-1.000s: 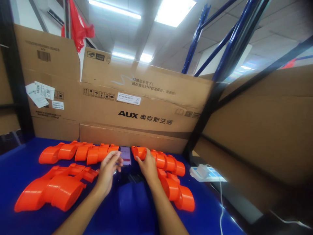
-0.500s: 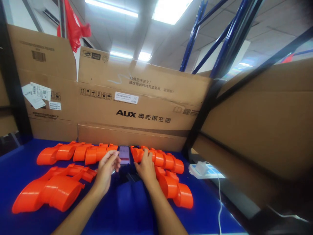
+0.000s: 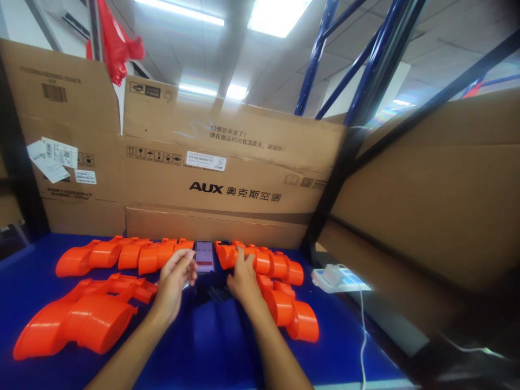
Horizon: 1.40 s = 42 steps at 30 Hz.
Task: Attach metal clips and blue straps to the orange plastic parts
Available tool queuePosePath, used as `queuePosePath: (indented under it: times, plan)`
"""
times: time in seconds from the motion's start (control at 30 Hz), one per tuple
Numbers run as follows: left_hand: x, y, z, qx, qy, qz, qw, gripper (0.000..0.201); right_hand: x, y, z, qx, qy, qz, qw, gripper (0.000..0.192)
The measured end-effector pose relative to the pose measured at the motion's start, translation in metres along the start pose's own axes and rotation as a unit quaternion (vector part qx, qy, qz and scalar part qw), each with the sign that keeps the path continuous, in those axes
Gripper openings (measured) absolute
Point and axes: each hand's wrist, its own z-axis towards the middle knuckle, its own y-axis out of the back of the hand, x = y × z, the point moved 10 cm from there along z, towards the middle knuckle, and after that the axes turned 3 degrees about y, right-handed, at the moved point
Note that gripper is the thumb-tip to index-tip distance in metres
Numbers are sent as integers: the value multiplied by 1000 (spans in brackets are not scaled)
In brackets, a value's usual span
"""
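My left hand (image 3: 175,281) is raised over the table, left of centre, with thumb and forefinger pinched and the other fingers curled. Whatever it holds, if anything, I cannot make out. My right hand (image 3: 244,277) reaches forward, fingers apart, with the fingertips at a row of orange plastic parts (image 3: 263,262) at the back right. These parts look like short curved tubes with flat tabs. Between the hands, farther back, a phone (image 3: 204,257) lies with its screen lit. Dark blue, blurred shapes (image 3: 219,330) sit between my forearms.
More orange parts stand at the back left (image 3: 103,253), front left (image 3: 97,322) and right (image 3: 304,320) of the blue table (image 3: 162,363). A white power strip (image 3: 340,278) with a cable lies at the right edge. A cardboard wall (image 3: 162,184) and rack posts (image 3: 333,184) enclose the back.
The view has shifted slightly, so most things sit a little farther left. My right thumb has drawn slightly inward. My left hand keeps its pinch; the orange parts keep their places.
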Motion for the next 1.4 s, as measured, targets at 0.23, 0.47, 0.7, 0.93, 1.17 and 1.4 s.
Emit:
queuePosePath:
  times: [0.23, 0.47, 0.7, 0.93, 1.17, 1.4]
  plan:
    - [-1, 0, -1, 6, -6, 8, 1000, 37, -3, 54, 12, -75, 18, -101, 992, 68]
    - [0, -2, -1, 10, 0, 9, 1000, 38, -14, 39, 58, 149, 93, -175, 969, 71]
    - [1, -3, -2, 26, -3, 20, 999, 35, -24, 18, 65, 209, 129, -168, 955, 69]
    - [1, -3, -2, 30, -6, 18, 999, 35, -15, 36, 62, 189, 165, -172, 952, 76]
    - [9, -9, -1, 60, 7, 55, 997, 36, 15, 100, 50, 130, 217, -192, 948, 63]
    - [16, -30, -7, 130, 33, 64, 989, 48, 103, 165, -10, 80, 354, -127, 923, 70]
